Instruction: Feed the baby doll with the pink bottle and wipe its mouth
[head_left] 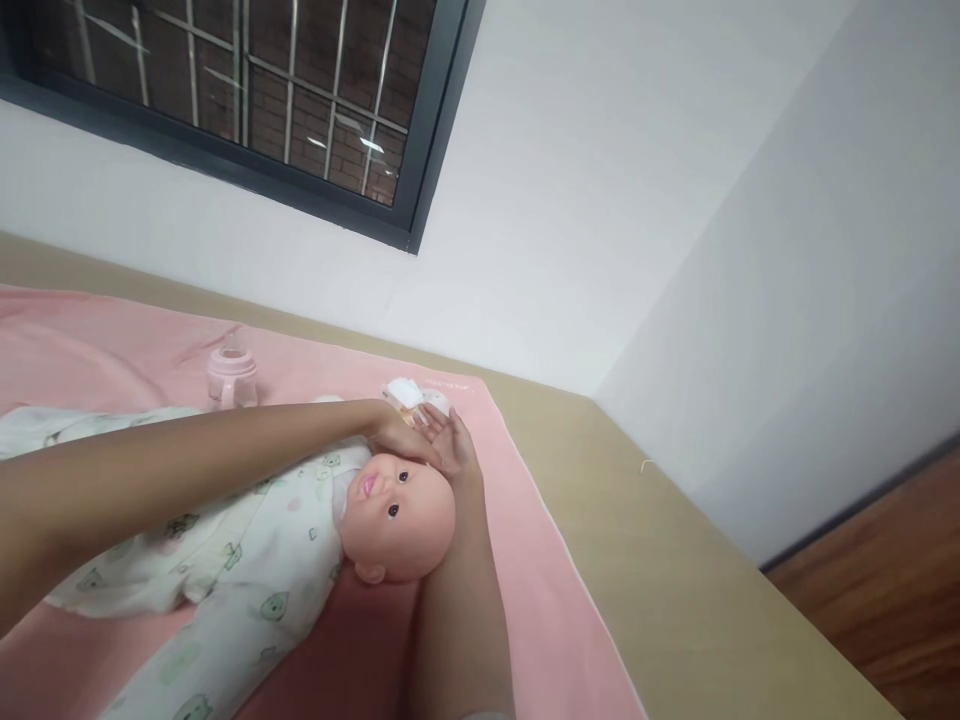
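Observation:
A bald baby doll (397, 520) lies on its back on a pink cloth (547, 600), dressed in a white suit with green prints. My left forearm stretches across its body, and my left hand (405, 435) rests beside the far side of its head, fingers largely hidden. My right forearm passes along the top of the doll's head. Meeting the left hand there, my right hand (456, 445) has its palm turned up and fingers stretched out, with nothing visible in them. Just beyond both hands is a small white item (405, 392), partly covered, whose kind I cannot make out.
A pink baby bottle (232, 378) with a handle stands on the cloth beyond the doll. The cloth covers part of a light wooden surface (637, 520) that meets white walls. A dark-framed barred window (420, 150) is above. Brown wood (885, 570) shows at lower right.

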